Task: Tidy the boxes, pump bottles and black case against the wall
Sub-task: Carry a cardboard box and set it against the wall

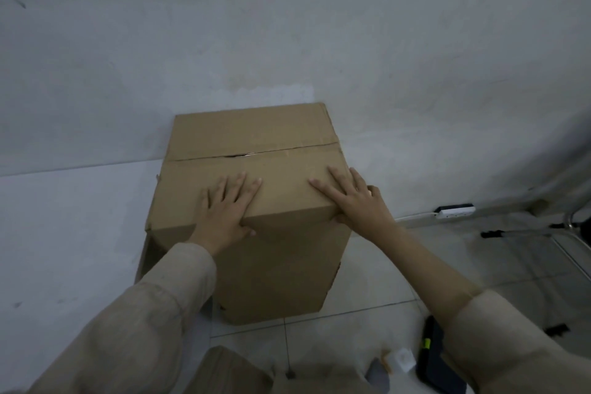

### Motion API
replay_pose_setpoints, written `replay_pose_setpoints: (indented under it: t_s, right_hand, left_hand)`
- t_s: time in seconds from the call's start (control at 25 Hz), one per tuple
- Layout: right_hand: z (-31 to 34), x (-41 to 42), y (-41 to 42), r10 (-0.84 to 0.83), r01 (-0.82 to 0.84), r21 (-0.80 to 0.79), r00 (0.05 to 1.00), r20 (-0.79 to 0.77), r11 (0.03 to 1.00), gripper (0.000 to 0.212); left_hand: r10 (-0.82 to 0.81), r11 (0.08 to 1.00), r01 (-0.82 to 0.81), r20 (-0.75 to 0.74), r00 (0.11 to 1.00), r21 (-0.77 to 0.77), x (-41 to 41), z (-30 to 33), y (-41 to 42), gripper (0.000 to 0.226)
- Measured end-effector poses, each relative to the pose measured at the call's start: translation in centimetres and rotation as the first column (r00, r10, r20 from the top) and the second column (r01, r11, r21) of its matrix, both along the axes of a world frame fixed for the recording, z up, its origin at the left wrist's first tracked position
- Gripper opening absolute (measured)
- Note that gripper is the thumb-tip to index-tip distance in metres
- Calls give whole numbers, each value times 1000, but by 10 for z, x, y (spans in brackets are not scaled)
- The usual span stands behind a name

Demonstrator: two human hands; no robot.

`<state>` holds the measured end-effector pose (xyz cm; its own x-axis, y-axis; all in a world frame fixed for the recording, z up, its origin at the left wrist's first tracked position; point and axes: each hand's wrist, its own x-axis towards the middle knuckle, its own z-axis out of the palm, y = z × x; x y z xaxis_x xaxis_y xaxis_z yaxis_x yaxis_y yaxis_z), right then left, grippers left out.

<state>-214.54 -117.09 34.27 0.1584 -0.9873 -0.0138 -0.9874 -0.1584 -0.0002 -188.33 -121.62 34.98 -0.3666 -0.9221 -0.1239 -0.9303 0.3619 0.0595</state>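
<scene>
A tall brown cardboard box [256,169] stands on the tiled floor with its far side against the white wall, its top flaps closed. My left hand [228,211] lies flat on the near part of the lid, fingers straight, thumb over the front edge. My right hand [351,201] lies flat on the lid's near right corner, thumb under the edge. A black case [431,358] with a yellow-green mark lies on the floor at the lower right, partly hidden by my right sleeve. A small white pump-bottle top [401,358] shows beside it.
A second cardboard piece [145,253] sticks out behind the box on its left. A white power strip [455,211] lies along the wall at the right, with a metal frame [569,227] beyond it. Another brown box top [230,371] is at the bottom edge.
</scene>
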Motion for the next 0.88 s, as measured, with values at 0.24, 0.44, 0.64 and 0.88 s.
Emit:
replay_pose_setpoints:
  t_s: [0.24, 0.44, 0.64, 0.88]
  right_hand:
    - [-2, -7, 22, -89, 90, 0, 983, 161, 996, 80]
    - [-13, -59, 73, -226, 228, 24, 938, 261, 973, 72]
    - [-35, -153, 148, -505, 489, 143, 778, 373, 860, 52]
    - [-56, -247, 241, -683, 614, 309, 592, 428, 726, 31]
  left_hand:
    - [-76, 984, 93, -117, 990, 149, -45, 9, -1, 95]
    - [-374, 911, 407, -293, 880, 62, -127, 9, 22, 65]
    - [-582, 767, 642, -436, 686, -13, -223, 3, 52, 42]
    - [-648, 664, 747, -473, 597, 33, -333, -12, 89, 56]
